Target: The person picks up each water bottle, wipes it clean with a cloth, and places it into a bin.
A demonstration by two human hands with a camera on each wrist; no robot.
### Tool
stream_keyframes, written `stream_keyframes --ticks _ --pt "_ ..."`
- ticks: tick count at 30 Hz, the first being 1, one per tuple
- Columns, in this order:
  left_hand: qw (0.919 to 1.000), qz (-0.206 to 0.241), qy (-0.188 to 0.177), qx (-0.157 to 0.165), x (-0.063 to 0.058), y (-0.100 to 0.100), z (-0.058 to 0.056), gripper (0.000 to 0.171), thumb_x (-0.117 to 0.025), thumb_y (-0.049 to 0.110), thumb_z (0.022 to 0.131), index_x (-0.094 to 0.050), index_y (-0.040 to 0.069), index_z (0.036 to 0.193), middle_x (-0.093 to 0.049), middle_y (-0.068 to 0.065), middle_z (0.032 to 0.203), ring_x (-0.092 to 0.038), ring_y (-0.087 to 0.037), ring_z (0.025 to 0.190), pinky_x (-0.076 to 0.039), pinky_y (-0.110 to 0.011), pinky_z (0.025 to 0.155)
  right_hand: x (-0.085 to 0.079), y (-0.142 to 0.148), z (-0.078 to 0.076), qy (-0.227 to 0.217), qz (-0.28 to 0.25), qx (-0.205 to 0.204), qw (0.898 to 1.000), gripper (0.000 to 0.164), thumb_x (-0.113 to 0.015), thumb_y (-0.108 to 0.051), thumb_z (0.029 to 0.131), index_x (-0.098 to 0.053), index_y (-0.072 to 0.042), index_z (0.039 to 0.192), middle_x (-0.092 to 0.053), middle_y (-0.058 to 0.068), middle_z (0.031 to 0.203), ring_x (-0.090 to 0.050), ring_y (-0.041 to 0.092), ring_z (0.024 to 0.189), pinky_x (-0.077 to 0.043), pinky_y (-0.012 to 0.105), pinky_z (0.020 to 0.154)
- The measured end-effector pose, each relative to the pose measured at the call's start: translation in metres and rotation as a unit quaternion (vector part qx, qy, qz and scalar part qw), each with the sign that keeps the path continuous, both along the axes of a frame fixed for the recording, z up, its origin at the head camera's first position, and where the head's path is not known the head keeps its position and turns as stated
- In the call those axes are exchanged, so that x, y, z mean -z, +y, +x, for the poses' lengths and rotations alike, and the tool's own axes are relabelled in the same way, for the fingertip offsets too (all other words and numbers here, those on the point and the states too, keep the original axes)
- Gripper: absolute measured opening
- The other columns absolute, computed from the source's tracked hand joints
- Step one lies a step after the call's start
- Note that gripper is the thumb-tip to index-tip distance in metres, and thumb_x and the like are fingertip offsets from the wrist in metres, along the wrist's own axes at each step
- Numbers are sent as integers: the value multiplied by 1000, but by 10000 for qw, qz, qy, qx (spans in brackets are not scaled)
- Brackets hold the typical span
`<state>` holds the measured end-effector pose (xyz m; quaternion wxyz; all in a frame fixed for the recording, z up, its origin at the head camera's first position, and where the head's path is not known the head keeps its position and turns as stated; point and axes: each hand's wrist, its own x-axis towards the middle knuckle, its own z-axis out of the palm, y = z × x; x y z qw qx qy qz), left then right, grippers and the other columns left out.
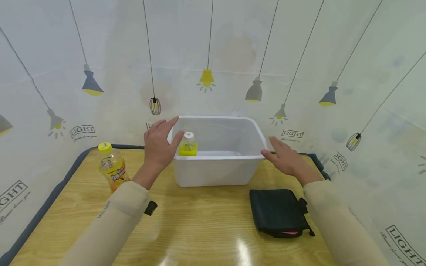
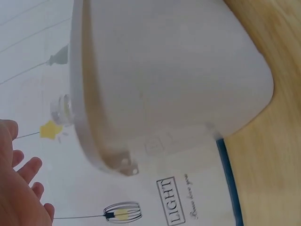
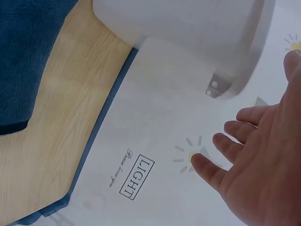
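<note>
Currently, in the head view, your left hand [image 1: 161, 144] is raised at the left end of the white bin [image 1: 213, 171], and your right hand [image 1: 284, 157] is raised at its right end. The fingers of both hands are extended and hold nothing. The bin stands upright toward the far side of the wood-grain counter [image 1: 193, 229]. A small bottle [image 1: 188, 149] with a white cap and yellow contents stands inside the bin, at the left. A yellow-capped drink bottle [image 1: 111, 166] stands on the counter to the left, its lower part hidden by your left sleeve [image 1: 123, 205]. A dark pouch [image 1: 277, 212] lies near and to the right of the bin.

In the left wrist view, note that your fingers are loosely spread, apart from the bin and gripping nothing. The small bottle's cap shows past the bin's rim [image 2: 77, 94].

In the right wrist view, your fingers are again spread, hold nothing and are clear of the bin. Part of the pouch is visible on the counter, and the printed wall covering [image 3: 141, 113] lies beyond.
</note>
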<state>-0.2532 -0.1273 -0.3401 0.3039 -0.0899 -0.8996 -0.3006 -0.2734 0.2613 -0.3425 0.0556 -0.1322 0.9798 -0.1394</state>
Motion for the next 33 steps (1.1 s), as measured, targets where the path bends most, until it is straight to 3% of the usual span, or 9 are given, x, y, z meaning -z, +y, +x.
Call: stream_keyframes --ticks 7,15,23,33 --pt "9993 -246 285 -17 -12 -29 10 45 -58 32 97 -54 19 140 -61 -9 137 -41 -29 137 -27 -54 111 -3 13 12 32 13 -55 10000 88 -30 -64 99 -7 -1 156 -9 22 163 -11 44 149 -14 63 117" --pt "9958 -687 474 -375 -19 -75 32 42 -60 26 96 -57 17 137 -64 -15 130 -42 -32 135 -26 -57 109 8 31 25 237 209 -73 9995 88 -32 -64 98 -9 -1 156 -13 24 162 -17 46 147 -19 62 116" --pt "9914 -1109 236 -647 -6 -112 52 44 -60 26 96 -54 17 139 -61 -17 132 -36 -33 139 -22 -60 109 35 43 37 -55 -15 64 10000 89 -32 -63 99 -12 3 155 -15 29 159 -18 52 144 -18 68 112" --pt "9895 -1005 -28 -1040 17 -139 62 48 -54 29 98 -48 15 144 -49 -16 146 -29 -34 144 -16 -61 114 75 43 59 83 -30 -35 10000 83 -39 -57 100 -22 4 152 -23 29 157 -26 50 142 -27 66 110"
